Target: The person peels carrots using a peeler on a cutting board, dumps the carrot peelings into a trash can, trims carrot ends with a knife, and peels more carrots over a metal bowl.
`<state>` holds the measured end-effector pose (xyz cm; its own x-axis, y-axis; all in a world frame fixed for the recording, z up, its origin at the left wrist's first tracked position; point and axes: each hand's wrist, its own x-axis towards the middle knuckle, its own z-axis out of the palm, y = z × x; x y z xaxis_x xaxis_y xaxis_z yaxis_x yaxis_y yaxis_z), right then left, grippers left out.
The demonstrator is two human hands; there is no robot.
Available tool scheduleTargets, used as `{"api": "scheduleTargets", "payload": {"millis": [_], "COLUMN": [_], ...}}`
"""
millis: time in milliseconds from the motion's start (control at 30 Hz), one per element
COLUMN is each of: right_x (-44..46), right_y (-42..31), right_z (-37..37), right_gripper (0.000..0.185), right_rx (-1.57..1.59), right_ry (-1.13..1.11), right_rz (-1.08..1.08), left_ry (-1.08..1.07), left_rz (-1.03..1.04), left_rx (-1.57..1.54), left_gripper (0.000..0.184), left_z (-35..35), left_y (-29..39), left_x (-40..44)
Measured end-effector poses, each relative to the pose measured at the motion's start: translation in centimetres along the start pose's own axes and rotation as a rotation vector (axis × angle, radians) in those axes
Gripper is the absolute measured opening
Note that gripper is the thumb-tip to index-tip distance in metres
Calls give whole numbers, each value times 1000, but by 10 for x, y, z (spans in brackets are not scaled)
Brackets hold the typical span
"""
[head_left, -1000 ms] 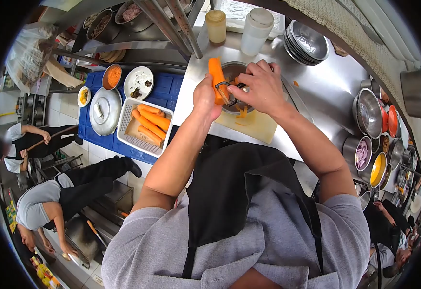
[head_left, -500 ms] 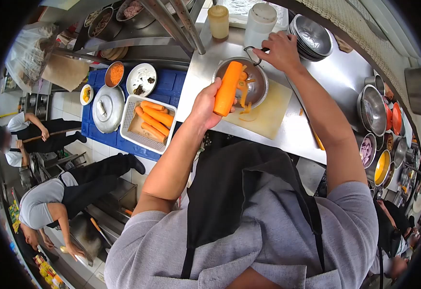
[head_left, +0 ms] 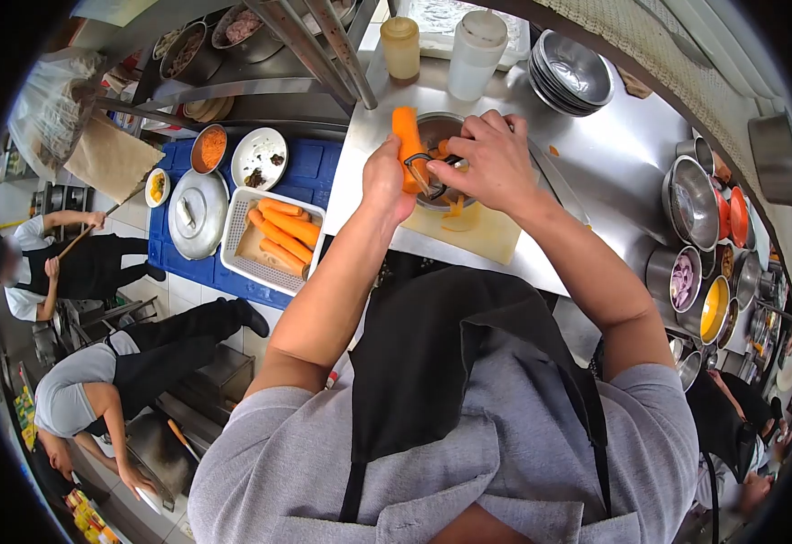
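My left hand point(head_left: 383, 179) is wrapped round a thick carrot point(head_left: 406, 132), which points away from me over the metal bowl point(head_left: 429, 201). In my right hand point(head_left: 488, 163) is a black-framed peeler point(head_left: 417, 161), its head against the carrot's side near the lower end. Orange peelings point(head_left: 455, 210) hang at the bowl's near edge. Under the bowl lies a yellowish cutting board point(head_left: 497, 243). To the right of my right hand a knife point(head_left: 561, 189) rests on the steel counter. Part of the bowl is hidden by my hands and the carrot.
Left, a white basket point(head_left: 229, 238) holds several carrots point(head_left: 289, 224), beside a pot lid point(head_left: 198, 210) and a plate point(head_left: 259, 145). Squeeze bottles point(head_left: 478, 56) and stacked bowls point(head_left: 575, 71) stand behind. Co-workers point(head_left: 79, 390) are at left and far right.
My right hand has come down and left from beside the white bottle, bringing the peeler onto the carrot. The carrot has shifted slightly left and stands more upright in the view.
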<state>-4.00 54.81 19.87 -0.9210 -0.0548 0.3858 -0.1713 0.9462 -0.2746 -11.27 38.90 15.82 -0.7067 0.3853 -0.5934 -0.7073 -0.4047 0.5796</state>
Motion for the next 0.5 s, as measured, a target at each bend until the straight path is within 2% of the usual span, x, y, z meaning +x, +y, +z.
{"api": "scheduleTargets", "payload": {"millis": [233, 300, 400, 500], "right_x": [13, 26, 42, 37], "right_y": [18, 31, 89, 115], "right_z": [9, 17, 36, 38], "right_gripper": [38, 39, 40, 40], "right_rx": [41, -12, -153, -277], "right_ry": [-21, -23, 120, -66], "right_rz": [-183, -187, -122, 34], "left_ry": [-156, -202, -234, -278], "left_rz": [-118, -166, -190, -164], "left_rx": [18, 130, 158, 159], "left_gripper": [40, 41, 43, 39], "left_z": [-5, -18, -27, -21], "left_y": [2, 6, 4, 10], "left_x": [-6, -8, -16, -20]}}
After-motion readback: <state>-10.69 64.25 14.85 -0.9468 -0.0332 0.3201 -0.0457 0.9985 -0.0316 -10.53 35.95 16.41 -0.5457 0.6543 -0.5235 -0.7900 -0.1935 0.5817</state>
